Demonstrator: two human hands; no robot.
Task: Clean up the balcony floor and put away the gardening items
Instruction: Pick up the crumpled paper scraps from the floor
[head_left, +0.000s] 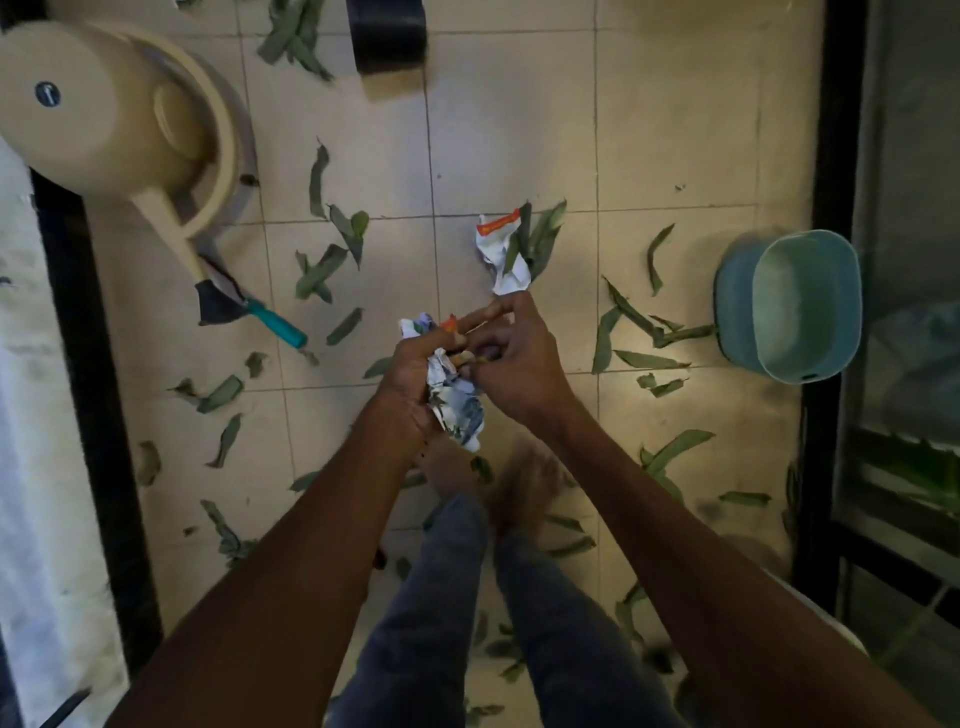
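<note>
Crumpled white paper (454, 402) with blue and green print is in the left hand (413, 379), whose fingers are curled and pressed around the wad, so that it sticks out above and below the fist. The right hand (519, 364) is touching the same wad from the other side; its thumb and first fingers are bent towards it and pinch at its upper part, while one finger points out to the left over the top of the paper. Both hands are held over the beige tiled floor (519, 130), above the person's bare feet and blue trousers. A second crumpled paper (498, 254), white with an orange strip, lies on the floor just beyond the right hand, partly under some leaves. Many dry green leaves (332, 260) are scattered over the tiles on all sides. At the upper left there is a beige watering can (104, 109), and near its spout lies a small trowel (249, 309) with a teal handle. A teal plastic basin (795, 306) lies tilted at the right, beside the dark frame. A dark object at the top edge is too blurred to tell.
</note>
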